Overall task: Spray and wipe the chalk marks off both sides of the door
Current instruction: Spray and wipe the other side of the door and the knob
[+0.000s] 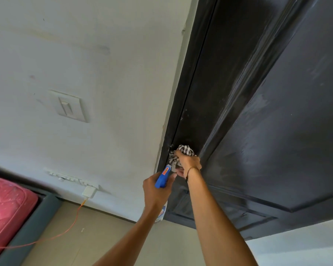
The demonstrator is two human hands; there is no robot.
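Observation:
The dark panelled door (267, 116) fills the right of the view, with pale chalky smears on its panel and moulding. My right hand (188, 163) grips a crumpled checked cloth (184, 150) and holds it against the door's left edge, close to the frame. My left hand (156, 191) holds a spray bottle (162, 178) by its blue trigger head; the white body hangs below my wrist. The nozzle points up toward the cloth and sits just left of it.
A pale wall (85, 64) lies left of the door with a light switch (70, 106). Lower down a white charger (88, 191) is plugged in, and its orange cable (52, 237) trails over the floor. A pink mattress (6, 204) is at bottom left.

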